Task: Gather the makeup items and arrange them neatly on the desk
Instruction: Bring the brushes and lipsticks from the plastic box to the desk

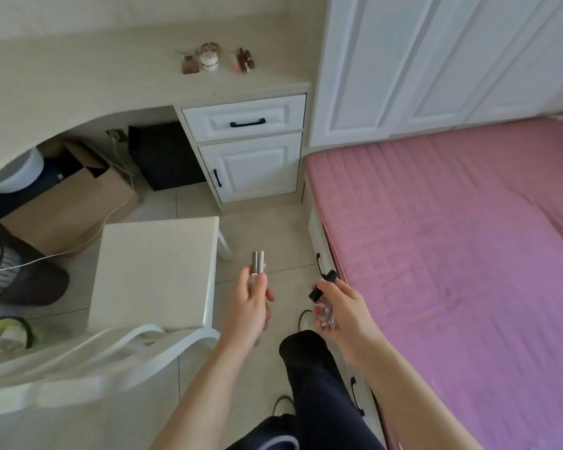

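Left hand [249, 306] held two silver tubes [258, 262] upright, side by side, fingers curled round their lower ends. Right hand [345, 315] gripped clear bottles [324, 311] with black caps; how many, we could not tell. Both hands were above the floor, between the chair [153, 271] and the bed [452, 238], well apart from the desk [78, 79]. Other makeup [215, 58] already stood clustered on the desk's far right end, above the drawer [244, 118]. We judged the step to be carrying, with gathering seemingly near done. The next move called for stepping past the chair, reaching over the desk and setting tubes and bottles upright beside the cluster, one hand at a time.
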Available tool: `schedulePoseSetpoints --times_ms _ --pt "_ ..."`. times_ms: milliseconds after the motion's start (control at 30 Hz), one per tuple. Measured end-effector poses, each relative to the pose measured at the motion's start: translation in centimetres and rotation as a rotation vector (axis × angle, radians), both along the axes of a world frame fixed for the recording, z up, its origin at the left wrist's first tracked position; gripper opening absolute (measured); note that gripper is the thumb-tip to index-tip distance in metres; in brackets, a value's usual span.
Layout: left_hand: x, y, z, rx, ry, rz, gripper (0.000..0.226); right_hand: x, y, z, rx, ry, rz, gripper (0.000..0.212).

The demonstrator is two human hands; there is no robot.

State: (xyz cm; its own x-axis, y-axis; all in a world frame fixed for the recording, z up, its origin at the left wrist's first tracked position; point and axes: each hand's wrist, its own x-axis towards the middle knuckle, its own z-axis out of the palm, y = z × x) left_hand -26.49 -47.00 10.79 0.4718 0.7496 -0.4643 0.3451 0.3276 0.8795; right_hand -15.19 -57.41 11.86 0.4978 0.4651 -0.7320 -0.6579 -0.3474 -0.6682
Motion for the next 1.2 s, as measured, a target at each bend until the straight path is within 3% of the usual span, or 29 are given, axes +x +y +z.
schedulePoseSetpoints --times_ms 267,700,1200 --pt "7.6 10.1 0.5 0.146 0.045 0.069 0.01 9.0 11.7 0.7 0.015 -0.012 0.095 0.012" --pt "16.2 27.6 1.0 0.107 0.03 0.168 0.02 20.0 30.7 0.8 -0.009 -0.003 0.279 0.01" --pt "24.8 49.0 -0.2 0.048 0.073 -0.012 0.007 26.4 50.6 0.7 -0.048 -0.029 0.194 0.009"
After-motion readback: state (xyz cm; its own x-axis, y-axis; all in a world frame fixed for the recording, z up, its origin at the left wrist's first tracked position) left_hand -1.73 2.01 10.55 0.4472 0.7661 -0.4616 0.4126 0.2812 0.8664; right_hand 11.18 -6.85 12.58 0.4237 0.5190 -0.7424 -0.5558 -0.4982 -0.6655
